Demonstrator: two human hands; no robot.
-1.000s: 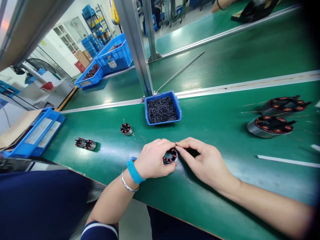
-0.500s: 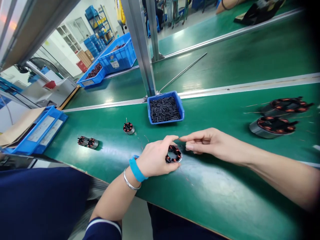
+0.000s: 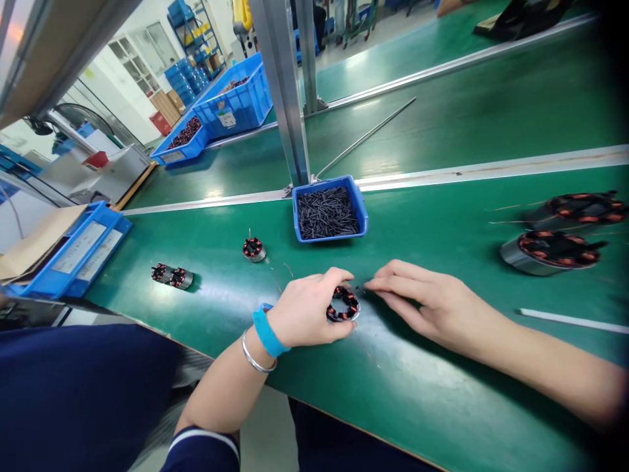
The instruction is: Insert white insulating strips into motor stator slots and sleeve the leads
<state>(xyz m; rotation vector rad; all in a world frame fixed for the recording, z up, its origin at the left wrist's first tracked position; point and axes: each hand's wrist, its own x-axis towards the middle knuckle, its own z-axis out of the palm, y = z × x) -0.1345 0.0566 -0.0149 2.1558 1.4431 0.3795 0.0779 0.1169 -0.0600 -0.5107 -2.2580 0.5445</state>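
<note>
My left hand (image 3: 309,307) is wrapped round a motor stator (image 3: 352,303), a metal ring with copper windings and black insulation, at the green bench top. Just right of it, my right hand (image 3: 425,295) is closed in a pinch, its fingertips a short way from the ring. Whatever is between those fingertips is too small to make out. Beyond the hands stands a blue bin (image 3: 364,219) of thin black sleeve pieces. A single stator (image 3: 254,250) with a wire sticking up is left of the bin.
Two stators lie together (image 3: 171,276) at the left. Larger-looking, blurred stators (image 3: 535,255) stand at the right, near a white rod (image 3: 574,320). A metal post (image 3: 282,98) rises behind the bin. Blue crates (image 3: 236,105) stand beyond, and a blue document tray (image 3: 73,259) is far left.
My right hand has drawn slightly away from the stator, to the right, and its fingers have come closer together. My left hand keeps its hold. The view has shifted slightly.
</note>
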